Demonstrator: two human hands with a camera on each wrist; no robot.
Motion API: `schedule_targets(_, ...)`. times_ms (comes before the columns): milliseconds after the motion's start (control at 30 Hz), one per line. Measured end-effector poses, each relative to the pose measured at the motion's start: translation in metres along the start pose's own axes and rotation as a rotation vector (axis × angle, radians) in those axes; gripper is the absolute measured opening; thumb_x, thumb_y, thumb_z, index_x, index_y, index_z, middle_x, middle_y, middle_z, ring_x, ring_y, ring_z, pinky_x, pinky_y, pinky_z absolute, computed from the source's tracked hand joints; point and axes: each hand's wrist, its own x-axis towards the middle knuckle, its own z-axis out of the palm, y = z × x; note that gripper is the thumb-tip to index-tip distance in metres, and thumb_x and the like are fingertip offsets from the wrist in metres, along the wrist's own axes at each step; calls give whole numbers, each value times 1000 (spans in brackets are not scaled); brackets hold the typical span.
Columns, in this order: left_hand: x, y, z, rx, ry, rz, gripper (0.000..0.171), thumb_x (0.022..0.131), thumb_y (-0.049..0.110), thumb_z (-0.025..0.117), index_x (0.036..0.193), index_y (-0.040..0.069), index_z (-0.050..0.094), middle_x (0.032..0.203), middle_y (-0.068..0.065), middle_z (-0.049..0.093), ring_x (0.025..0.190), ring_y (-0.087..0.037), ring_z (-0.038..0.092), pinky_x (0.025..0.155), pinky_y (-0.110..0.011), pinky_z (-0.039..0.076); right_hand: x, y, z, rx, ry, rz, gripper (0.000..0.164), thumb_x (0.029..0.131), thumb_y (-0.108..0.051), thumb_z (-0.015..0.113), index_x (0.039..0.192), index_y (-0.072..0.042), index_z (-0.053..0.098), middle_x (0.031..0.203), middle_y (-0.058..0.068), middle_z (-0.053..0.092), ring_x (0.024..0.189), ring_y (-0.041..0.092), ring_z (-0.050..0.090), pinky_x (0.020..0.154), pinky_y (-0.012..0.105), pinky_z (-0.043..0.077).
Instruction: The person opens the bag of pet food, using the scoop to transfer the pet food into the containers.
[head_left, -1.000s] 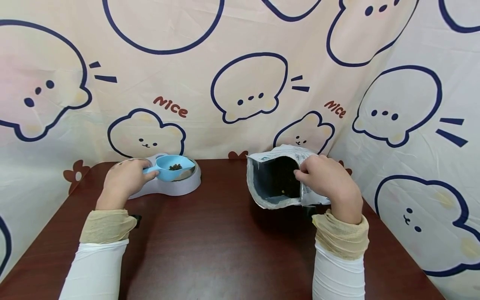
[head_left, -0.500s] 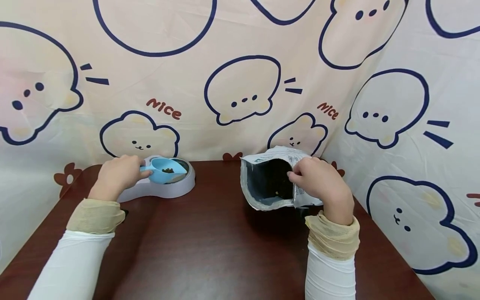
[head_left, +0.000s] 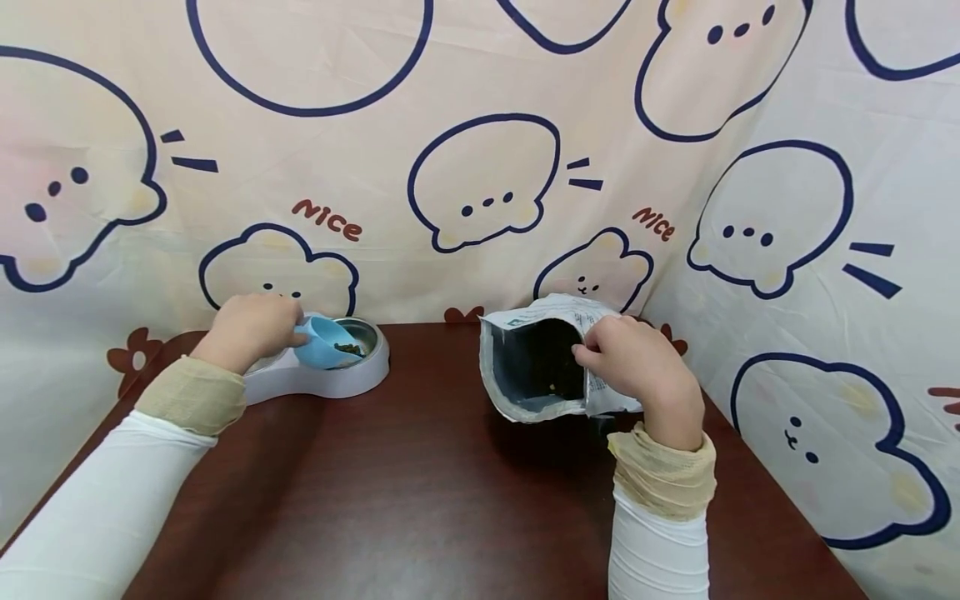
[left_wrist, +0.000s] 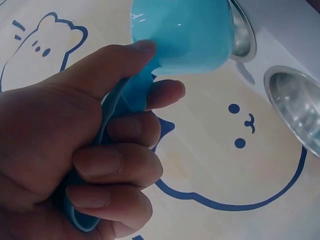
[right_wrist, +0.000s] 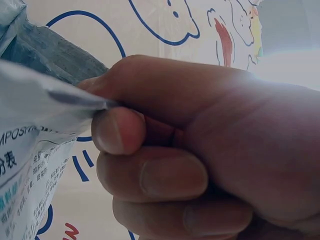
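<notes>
My left hand [head_left: 253,332] grips the handle of a light-blue scoop [head_left: 317,343], fingers wrapped round it in the left wrist view. Brown kibble [head_left: 347,349] lies in the scoop, which is tipped over the metal bowl [head_left: 367,333] at the right end of a white double pet feeder [head_left: 330,383]. A second metal bowl [left_wrist: 300,102] shows in the left wrist view. With thumb and curled index finger, my right hand [head_left: 641,358] pinches the rim of an open white printed bag [head_left: 491,375]. The bag's mouth faces me, with dark contents inside.
The feeder and bag stand near the far edge of a dark brown table [head_left: 420,500]. A cream cloth [head_left: 480,67] with cartoon bears rises behind the table and along its sides.
My left hand has turned, tilting the scoop downward so the kibble has slid toward its lip over the bowl. The right hand still holds the bag in place; the head view shifted slightly.
</notes>
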Motion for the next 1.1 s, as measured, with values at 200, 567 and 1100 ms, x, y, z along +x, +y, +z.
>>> schedule_targets(200,4,3,-5,46,-40,-3,31,91,28,76,104,0,74,80,-9,70,66,-24,59,57,-38,50,-1,1,1,6,-1,-8,45,101,-21,58,57,-13,60,53,-2,34,54,17,43,54,31,36)
schedule_targets(567,11,14,2,195,47,42,15,90,16,71,81,5,69,68,-7,62,63,-22,55,54,-39,49,1,2,1,-4,22,-19,47,101,-19,58,54,-14,55,52,-3,33,51,17,42,53,30,36)
schedule_targets(1100,6,26,11,372,285,143,21,87,-5,69,67,3,68,61,-11,62,54,-20,58,49,-43,55,0,2,0,0,10,-7,48,101,-20,58,54,-15,53,52,-3,34,51,17,43,52,30,36)
